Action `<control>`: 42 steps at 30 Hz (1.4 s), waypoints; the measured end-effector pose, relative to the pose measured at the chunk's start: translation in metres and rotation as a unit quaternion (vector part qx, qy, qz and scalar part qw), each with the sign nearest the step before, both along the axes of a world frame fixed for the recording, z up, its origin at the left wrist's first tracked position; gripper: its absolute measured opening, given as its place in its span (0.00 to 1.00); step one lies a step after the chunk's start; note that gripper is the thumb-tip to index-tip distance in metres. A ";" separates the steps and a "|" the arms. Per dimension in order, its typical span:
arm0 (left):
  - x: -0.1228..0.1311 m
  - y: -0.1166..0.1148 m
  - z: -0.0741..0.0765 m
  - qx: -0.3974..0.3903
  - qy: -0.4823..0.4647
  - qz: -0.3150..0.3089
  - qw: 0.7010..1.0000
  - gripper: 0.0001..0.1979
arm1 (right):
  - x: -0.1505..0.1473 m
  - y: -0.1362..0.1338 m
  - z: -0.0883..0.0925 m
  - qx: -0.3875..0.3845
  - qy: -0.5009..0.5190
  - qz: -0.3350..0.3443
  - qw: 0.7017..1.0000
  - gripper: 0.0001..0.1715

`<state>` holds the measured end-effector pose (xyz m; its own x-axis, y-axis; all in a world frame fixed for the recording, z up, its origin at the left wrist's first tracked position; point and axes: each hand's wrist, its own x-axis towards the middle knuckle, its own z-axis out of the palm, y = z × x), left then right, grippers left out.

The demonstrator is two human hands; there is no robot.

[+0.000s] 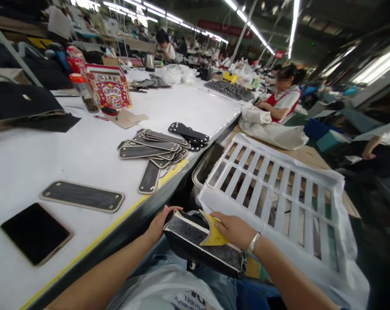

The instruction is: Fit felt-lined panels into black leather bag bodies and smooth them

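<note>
A long dark box-shaped block with pale edges lies over my lap. My left hand grips its far left end, fingers curled over the corner. In my right hand is a yellow curved flat piece, like a scraper, held against the block's grey top face. On the table to the left, a dark strip with pale edging and eyelets lies alone. Beyond it is a pile of similar strips, one of them reaching the table's edge. Black strips with white dots lie behind the pile.
A white slotted sheet spreads to my right over cardboard, with one grey strip in a corner slot. A tablet or phone lies on the white table. A co-worker sits ahead right beside white cloth.
</note>
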<state>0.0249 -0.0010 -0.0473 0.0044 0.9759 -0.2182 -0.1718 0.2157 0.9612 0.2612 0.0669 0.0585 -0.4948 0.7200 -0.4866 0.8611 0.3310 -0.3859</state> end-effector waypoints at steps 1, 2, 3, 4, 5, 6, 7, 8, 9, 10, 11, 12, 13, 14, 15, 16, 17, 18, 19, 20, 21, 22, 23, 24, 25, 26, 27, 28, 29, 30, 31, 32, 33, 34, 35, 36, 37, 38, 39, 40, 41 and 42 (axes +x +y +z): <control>0.002 -0.002 0.001 -0.012 -0.001 0.018 1.000 0.35 | -0.012 0.004 -0.005 0.041 -0.030 0.020 0.998 0.21; 0.003 -0.003 0.002 -0.025 -0.004 0.033 0.999 0.35 | -0.024 0.008 -0.010 0.073 -0.053 0.032 0.995 0.21; 0.004 -0.004 0.003 -0.036 -0.010 0.046 0.998 0.35 | -0.036 0.010 -0.016 0.099 -0.068 0.038 0.992 0.22; 0.004 -0.005 0.003 -0.046 -0.020 0.056 0.997 0.36 | -0.048 0.012 -0.021 0.121 -0.074 0.045 0.989 0.24; 0.004 -0.005 0.004 -0.054 -0.032 0.064 0.996 0.36 | -0.060 0.014 -0.025 0.140 -0.074 0.052 0.986 0.24; 0.005 -0.005 0.003 -0.061 -0.046 0.069 0.995 0.36 | -0.070 0.016 -0.029 0.155 -0.070 0.060 0.984 0.25; 0.005 -0.004 0.003 -0.068 -0.061 0.072 0.993 0.37 | -0.079 0.018 -0.033 0.170 -0.064 0.070 0.981 0.24; 0.005 -0.004 0.002 -0.078 -0.075 0.074 0.991 0.37 | -0.087 0.020 -0.035 0.185 -0.058 0.082 0.978 0.25; 0.005 -0.003 0.001 -0.089 -0.088 0.077 0.989 0.37 | -0.093 0.023 -0.037 0.199 -0.052 0.096 0.974 0.25; 0.004 -0.002 0.000 -0.102 -0.101 0.082 0.986 0.37 | -0.098 0.026 -0.038 0.213 -0.045 0.115 0.969 0.25; 0.004 -0.001 -0.001 -0.115 -0.116 0.089 0.983 0.38 | -0.102 0.029 -0.039 0.225 -0.037 0.138 0.964 0.26; 0.003 0.001 -0.002 -0.129 -0.137 0.094 0.978 0.38 | -0.105 0.033 -0.040 0.234 -0.027 0.164 0.958 0.26; 0.002 0.002 -0.002 -0.141 -0.165 0.096 0.971 0.38 | -0.108 0.036 -0.040 0.239 -0.018 0.193 0.951 0.26; 0.001 0.003 -0.002 -0.149 -0.201 0.094 0.963 0.37 | -0.110 0.038 -0.040 0.242 -0.009 0.221 0.945 0.26; 0.001 0.004 -0.002 -0.155 -0.242 0.089 0.954 0.36 | -0.111 0.041 -0.040 0.245 -0.002 0.246 0.938 0.25; 0.001 0.005 -0.001 -0.159 -0.278 0.087 0.943 0.34 | -0.112 0.043 -0.040 0.247 0.003 0.268 0.931 0.25; 0.001 0.005 0.000 -0.165 -0.305 0.092 0.934 0.32 | -0.113 0.045 -0.041 0.250 0.006 0.286 0.925 0.24; 0.001 0.005 0.000 -0.172 -0.317 0.107 0.926 0.29 | -0.113 0.046 -0.041 0.253 0.009 0.301 0.920 0.24; 0.002 0.005 0.001 -0.180 -0.317 0.132 0.922 0.25 | -0.113 0.047 -0.041 0.254 0.012 0.313 0.915 0.24; 0.003 0.004 0.001 -0.187 -0.310 0.162 0.918 0.22 | -0.113 0.048 -0.041 0.255 0.016 0.322 0.911 0.25; 0.004 0.003 0.000 -0.192 -0.298 0.191 0.915 0.19 | -0.113 0.049 -0.042 0.256 0.021 0.331 0.908 0.25; 0.005 0.002 -0.001 -0.193 -0.286 0.214 0.914 0.17 | -0.112 0.049 -0.042 0.255 0.027 0.340 0.905 0.25; 0.006 0.001 -0.002 -0.191 -0.275 0.230 0.914 0.17 | -0.111 0.050 -0.043 0.256 0.033 0.347 0.902 0.26; 0.007 0.000 -0.004 -0.186 -0.263 0.240 0.916 0.16 | -0.111 0.050 -0.043 0.256 0.040 0.354 0.899 0.26; 0.008 -0.001 -0.006 -0.180 -0.249 0.245 0.920 0.17 | -0.109 0.050 -0.044 0.258 0.046 0.359 0.896 0.27; 0.009 -0.003 -0.008 -0.174 -0.233 0.246 0.925 0.17 | -0.108 0.051 -0.044 0.259 0.053 0.365 0.893 0.27; 0.009 -0.004 -0.010 -0.169 -0.215 0.246 0.930 0.18 | -0.107 0.051 -0.045 0.259 0.059 0.370 0.890 0.28; 0.009 -0.005 -0.011 -0.165 -0.197 0.242 0.936 0.18 | -0.106 0.052 -0.045 0.258 0.064 0.376 0.888 0.28; 0.010 -0.006 -0.011 -0.159 -0.178 0.237 0.942 0.19 | -0.106 0.053 -0.046 0.256 0.068 0.382 0.885 0.28; 0.009 -0.007 -0.011 -0.150 -0.153 0.231 0.949 0.20 | -0.105 0.054 -0.046 0.253 0.071 0.389 0.883 0.28; 0.009 -0.008 -0.011 -0.138 -0.126 0.225 0.956 0.21 | -0.105 0.055 -0.046 0.250 0.073 0.395 0.881 0.28; 0.009 -0.009 -0.010 -0.125 -0.100 0.218 0.963 0.21 | -0.104 0.056 -0.047 0.248 0.074 0.400 0.879 0.28; 0.008 -0.010 -0.009 -0.111 -0.077 0.208 0.969 0.21 | -0.104 0.057 -0.047 0.247 0.074 0.404 0.877 0.28; 0.007 -0.010 -0.007 -0.098 -0.061 0.194 0.974 0.20 | -0.104 0.057 -0.048 0.246 0.073 0.407 0.877 0.28; 0.006 -0.010 -0.005 -0.089 -0.053 0.180 0.978 0.20 | -0.104 0.057 -0.048 0.244 0.071 0.408 0.877 0.28; 0.006 -0.010 -0.004 -0.084 -0.051 0.166 0.981 0.20 | -0.104 0.057 -0.048 0.241 0.065 0.405 0.880 0.28; 0.005 -0.009 -0.002 -0.082 -0.052 0.153 0.983 0.20 | -0.103 0.055 -0.049 0.236 0.057 0.398 0.885 0.28; 0.005 -0.009 -0.001 -0.083 -0.052 0.141 0.985 0.21 | -0.102 0.053 -0.049 0.229 0.045 0.388 0.892 0.28; 0.004 -0.008 0.001 -0.086 -0.053 0.127 0.987 0.21 | -0.100 0.051 -0.048 0.223 0.032 0.375 0.900 0.28; 0.004 -0.007 0.002 -0.091 -0.057 0.109 0.988 0.21 | -0.098 0.048 -0.048 0.216 0.020 0.360 0.907 0.28; 0.004 -0.006 0.004 -0.092 -0.061 0.087 0.990 0.21 | -0.095 0.045 -0.047 0.211 0.009 0.346 0.914 0.29; 0.004 -0.005 0.006 -0.090 -0.063 0.064 0.992 0.21 | -0.092 0.041 -0.046 0.206 0.001 0.335 0.919 0.29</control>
